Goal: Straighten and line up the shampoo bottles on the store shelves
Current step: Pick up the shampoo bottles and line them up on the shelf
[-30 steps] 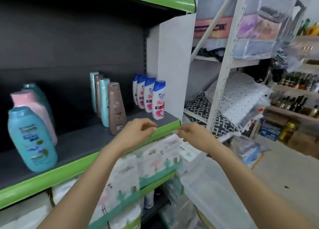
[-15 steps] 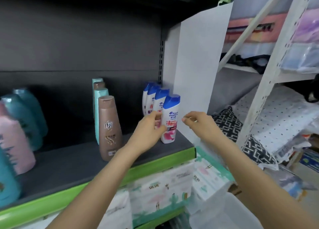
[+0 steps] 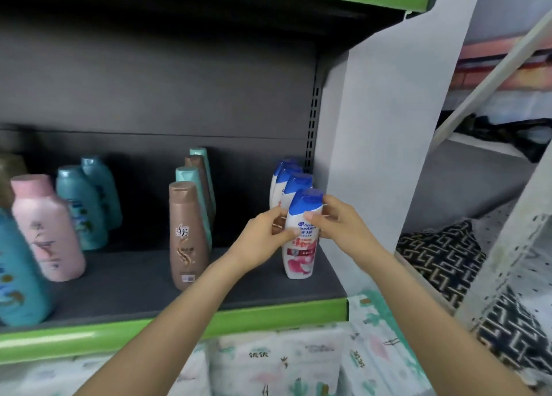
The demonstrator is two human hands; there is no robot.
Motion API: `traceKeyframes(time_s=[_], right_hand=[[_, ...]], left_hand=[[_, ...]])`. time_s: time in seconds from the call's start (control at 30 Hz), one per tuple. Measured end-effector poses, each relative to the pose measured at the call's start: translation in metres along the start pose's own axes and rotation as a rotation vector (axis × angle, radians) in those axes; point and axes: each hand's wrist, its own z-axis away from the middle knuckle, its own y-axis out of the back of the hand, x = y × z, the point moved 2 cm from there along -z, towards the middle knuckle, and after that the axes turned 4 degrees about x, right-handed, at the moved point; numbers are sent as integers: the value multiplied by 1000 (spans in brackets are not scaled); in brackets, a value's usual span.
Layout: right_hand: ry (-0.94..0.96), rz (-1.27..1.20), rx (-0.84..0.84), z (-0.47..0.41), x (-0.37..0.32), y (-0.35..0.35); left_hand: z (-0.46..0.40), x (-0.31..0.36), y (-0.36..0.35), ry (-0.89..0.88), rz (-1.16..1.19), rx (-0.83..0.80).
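Both the left hand [image 3: 265, 231] and right hand [image 3: 337, 221] curl fingers around the glossy, blue-capped white bottle [image 3: 301, 234] standing near the dark shelf's [image 3: 134, 285] right edge.

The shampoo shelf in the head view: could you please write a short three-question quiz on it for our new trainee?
1. True or false: both hands hold the front white bottle with the blue cap.
2. Which bottle leads the middle row? A) brown bottle B) pink bottle C) green bottle
3. Fill in: the white bottles stand in a row beside the shelf's ____ side panel.

Key: 1 true, the left hand and right hand grip it; 2 A; 3 white.
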Motion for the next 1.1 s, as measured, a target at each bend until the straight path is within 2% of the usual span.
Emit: traceKeyframes(time_s=[0.23, 0.37, 0.53, 0.83, 1.0, 1.1], right_hand=[[67, -26, 40, 1, -1, 3], [57, -142, 84, 7, -16, 0], [19, -163, 168, 12, -36, -16], [-87, -237, 99, 24, -43, -34], [-124, -300, 171, 27, -43, -40], [-150, -352, 272, 26, -40, -39]], left_hand=[[12, 9, -8, 27, 59, 33], [20, 23, 4, 3, 134, 47], [37, 20, 21, 32, 118, -19], [57, 10, 41, 121, 324, 21], [65, 11, 41, 77, 270, 82], [74, 13, 41, 9, 39, 102]])
